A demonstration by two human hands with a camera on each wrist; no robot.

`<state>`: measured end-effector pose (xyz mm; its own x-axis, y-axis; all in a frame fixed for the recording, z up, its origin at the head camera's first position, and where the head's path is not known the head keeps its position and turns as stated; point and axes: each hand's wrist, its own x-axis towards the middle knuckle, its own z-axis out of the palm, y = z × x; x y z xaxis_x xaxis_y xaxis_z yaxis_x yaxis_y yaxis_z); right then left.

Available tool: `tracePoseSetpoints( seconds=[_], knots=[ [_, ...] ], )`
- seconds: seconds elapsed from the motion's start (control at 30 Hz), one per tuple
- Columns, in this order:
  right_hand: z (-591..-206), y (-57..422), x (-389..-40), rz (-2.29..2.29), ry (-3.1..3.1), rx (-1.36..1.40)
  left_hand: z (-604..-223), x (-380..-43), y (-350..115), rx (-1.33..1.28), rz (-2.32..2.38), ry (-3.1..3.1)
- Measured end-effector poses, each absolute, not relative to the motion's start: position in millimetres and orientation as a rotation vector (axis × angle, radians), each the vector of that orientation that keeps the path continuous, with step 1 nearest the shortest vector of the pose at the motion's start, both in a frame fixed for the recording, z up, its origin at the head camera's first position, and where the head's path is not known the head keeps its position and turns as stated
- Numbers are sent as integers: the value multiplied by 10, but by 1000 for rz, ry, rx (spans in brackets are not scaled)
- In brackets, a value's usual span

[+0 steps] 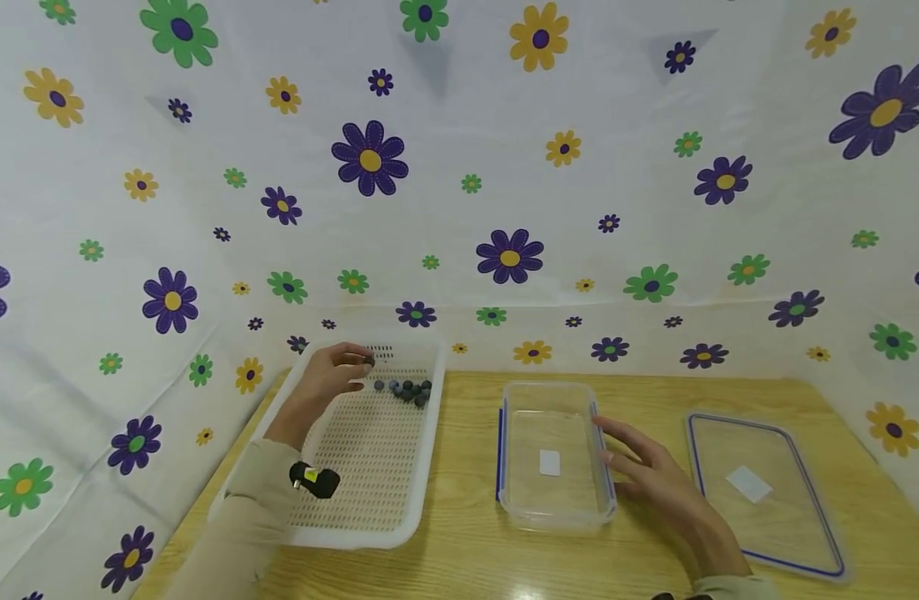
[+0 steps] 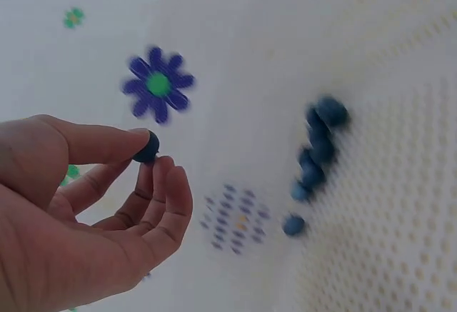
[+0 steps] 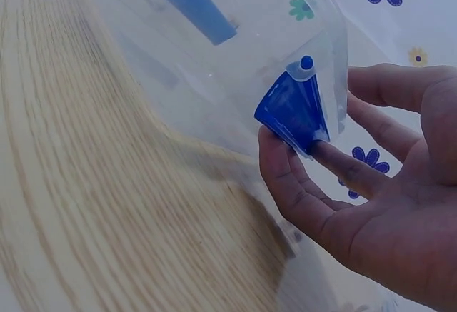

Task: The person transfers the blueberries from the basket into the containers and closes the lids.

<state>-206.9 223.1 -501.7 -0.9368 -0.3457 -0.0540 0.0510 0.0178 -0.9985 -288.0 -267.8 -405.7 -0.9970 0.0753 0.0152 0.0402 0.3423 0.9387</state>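
My left hand (image 1: 327, 382) is over the far end of a white perforated basket (image 1: 427, 467). Thumb and fingers pinch one dark blueberry (image 2: 146, 148), seen up close in the left wrist view. Several loose blueberries (image 1: 412, 392) lie on the basket floor toward its far right side. My right hand (image 1: 646, 471) is at the right side of a clear plastic container (image 1: 517, 467), its fingertips touching the rim and outer wall. In the right wrist view, two fingers rest against a blue latch (image 3: 294, 112) that hangs unclipped. The container stands open on the table.
A clear lid (image 1: 781, 467) with a blue seal lies flat to the right of the container, on the wooden table (image 1: 466, 533). A white cloth (image 1: 459, 217) printed with flowers hangs behind and along both sides. A small black camera (image 1: 315, 480) is strapped to my left wrist.
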Motion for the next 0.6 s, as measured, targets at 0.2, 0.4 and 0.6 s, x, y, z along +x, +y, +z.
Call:
tracePoseSetpoints(
  seconds=[0.2,0.4,0.6],
  knots=[
    [-5023,2198,-2068,-1999,2007,-325,-3875,-2661,-2372,255,1924,2539],
    [-5054,2180,-2070,-1996,2020,-311,-3796,-2342,-2035,351,1918,2687],
    [-5043,2172,-2057,-1988,2026,-277,-3810,-2085,-1692,447,2022,2665]
  ],
)
